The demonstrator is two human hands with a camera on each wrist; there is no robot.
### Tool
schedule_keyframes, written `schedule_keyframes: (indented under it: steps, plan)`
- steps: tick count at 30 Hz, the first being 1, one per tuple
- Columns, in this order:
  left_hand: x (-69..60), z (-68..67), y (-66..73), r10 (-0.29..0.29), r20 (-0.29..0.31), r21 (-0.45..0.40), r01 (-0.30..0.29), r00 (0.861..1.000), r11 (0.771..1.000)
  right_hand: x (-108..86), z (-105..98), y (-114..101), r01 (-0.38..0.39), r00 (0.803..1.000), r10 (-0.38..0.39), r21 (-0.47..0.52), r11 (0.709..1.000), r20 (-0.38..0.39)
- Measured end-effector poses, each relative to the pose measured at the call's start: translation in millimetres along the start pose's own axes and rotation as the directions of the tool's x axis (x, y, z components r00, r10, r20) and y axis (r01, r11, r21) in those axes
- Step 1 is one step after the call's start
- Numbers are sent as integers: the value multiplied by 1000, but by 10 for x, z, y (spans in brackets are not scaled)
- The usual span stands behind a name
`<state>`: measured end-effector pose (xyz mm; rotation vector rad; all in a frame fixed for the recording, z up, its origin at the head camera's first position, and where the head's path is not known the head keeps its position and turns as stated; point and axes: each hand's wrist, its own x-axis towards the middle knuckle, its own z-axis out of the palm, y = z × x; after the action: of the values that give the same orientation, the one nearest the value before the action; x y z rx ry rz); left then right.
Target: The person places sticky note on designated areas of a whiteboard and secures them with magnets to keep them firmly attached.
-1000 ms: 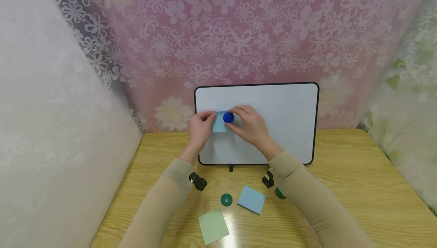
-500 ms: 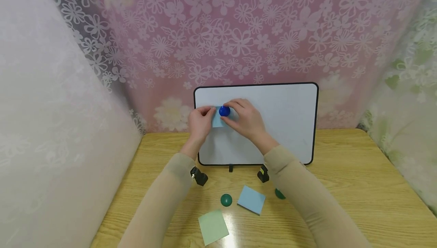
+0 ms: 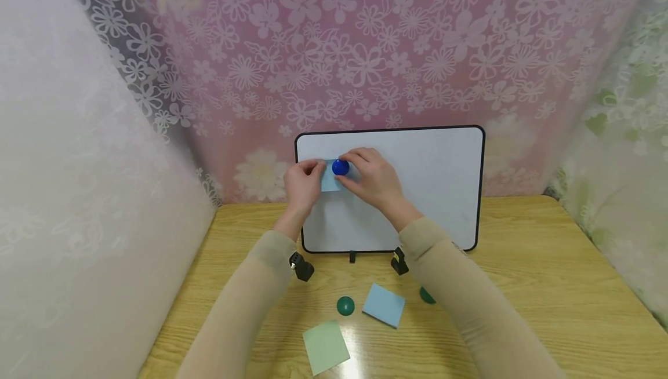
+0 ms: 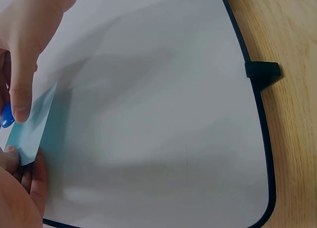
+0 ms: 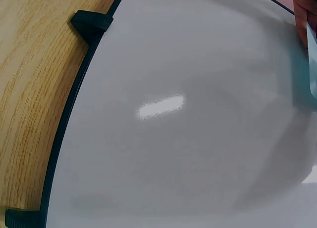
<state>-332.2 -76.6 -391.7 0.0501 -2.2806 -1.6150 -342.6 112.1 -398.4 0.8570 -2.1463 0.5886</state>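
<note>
A small blue sheet (image 3: 329,181) is at the upper left part of the whiteboard (image 3: 428,193). My left hand (image 3: 302,189) pinches the sheet's left edge between thumb and fingers. At the sheet's right side, my right hand (image 3: 377,181) grips a round blue magnet (image 3: 341,167) between thumb and fingers. In the left wrist view the sheet (image 4: 32,131) stands tilted off the board, with the magnet (image 4: 7,116) near its edge beside the right thumb. Only the sheet's edge (image 5: 313,65) shows in the right wrist view.
On the wooden table (image 3: 548,286) in front of the board lie a green magnet (image 3: 345,306), a blue note pad (image 3: 384,306) and a light green sheet (image 3: 326,347). Another green magnet (image 3: 427,295) is partly behind the right sleeve. A patterned pink cloth (image 3: 365,48) hangs behind the board.
Both hands have moved a little up and left over the board, bringing the blue sheet and the blue magnet along. The things on the table have not moved.
</note>
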Motion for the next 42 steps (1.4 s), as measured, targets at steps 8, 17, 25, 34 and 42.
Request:
schedule_keyframes:
  steps: [8, 17, 25, 34, 42]
  plan:
    - [14, 1, 23, 27, -4, 19, -27, 1000, 999, 26, 25, -16, 16, 1000, -16, -12, 1000, 3]
    - [77, 3, 64, 48, -26, 16, -47, 999, 999, 82, 18, -38, -7, 1000, 7, -26, 1000, 2]
    - [106, -9, 124, 64, -41, 29, -62, 997, 998, 160, 0, -77, -28, 1000, 28, -60, 998, -3]
    - [124, -31, 149, 86, -52, 27, -84, 995, 996, 190, 3, -74, -49, 998, 51, -85, 995, 24]
    - [130, -35, 154, 111, -60, 38, -109, 992, 993, 216, 13, -80, -53, 998, 56, -86, 995, 35]
